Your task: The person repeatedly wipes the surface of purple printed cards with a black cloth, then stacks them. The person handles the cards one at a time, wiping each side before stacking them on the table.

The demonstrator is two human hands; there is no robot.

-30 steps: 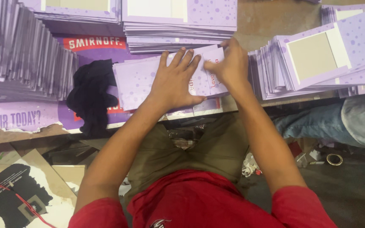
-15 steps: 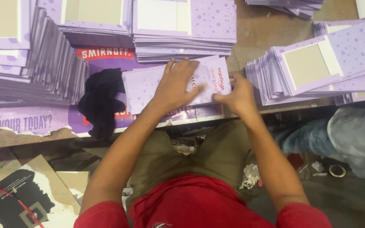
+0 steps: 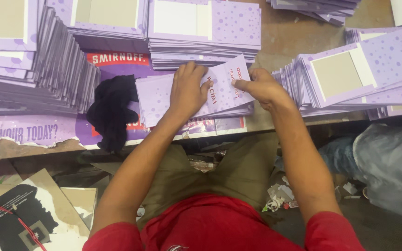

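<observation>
Left hand (image 3: 188, 90) lies flat, fingers spread, pressing the top purple card (image 3: 219, 86) onto a small stack at the bench (image 3: 284, 37) front edge. Right hand (image 3: 261, 88) pinches the card's right edge between thumb and fingers. Black cloth (image 3: 112, 109) lies just left.

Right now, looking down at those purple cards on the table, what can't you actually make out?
- Head view: the purple card under the left hand is partly covered by the palm.
- How many cards lie beneath it: only edges show.
- The right hand hides its own fingertips' grip on the card's edge.
- The left stack is cut off by the frame.
- What the black cloth covers.
</observation>
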